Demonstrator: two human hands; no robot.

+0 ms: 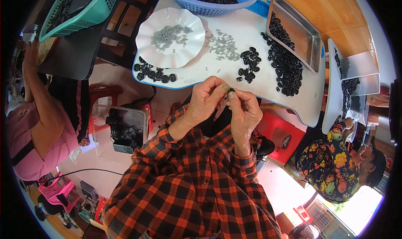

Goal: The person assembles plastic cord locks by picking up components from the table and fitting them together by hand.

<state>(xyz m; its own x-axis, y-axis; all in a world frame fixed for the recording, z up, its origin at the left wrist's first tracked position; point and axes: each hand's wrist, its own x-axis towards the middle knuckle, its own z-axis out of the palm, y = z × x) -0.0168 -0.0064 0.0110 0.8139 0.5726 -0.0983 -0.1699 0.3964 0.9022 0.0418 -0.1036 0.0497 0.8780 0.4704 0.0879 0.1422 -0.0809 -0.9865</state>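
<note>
My left hand [206, 100] and my right hand [244, 113] meet just off the table's near edge. Both pinch a small black plastic piece [231, 89] between thumbs and fingertips, which hide most of it. Beyond them, small grey pieces like tiny springs [224, 45] lie loose on the white table [188, 73]. More of these fill the middle of a white scalloped plate [144, 38]. Closest on the right is a small group of black oval pieces [250, 63], some with holes showing. Similar black pieces [151, 72] sit by the plate's near edge.
A large heap of black pieces [288, 71] spills from a tilted metal tray [307, 40] at right. At the back stands a blue basket [205, 7] of black parts. A green basket [75, 19] is far left. People sit on both sides, near a red stool [284, 132].
</note>
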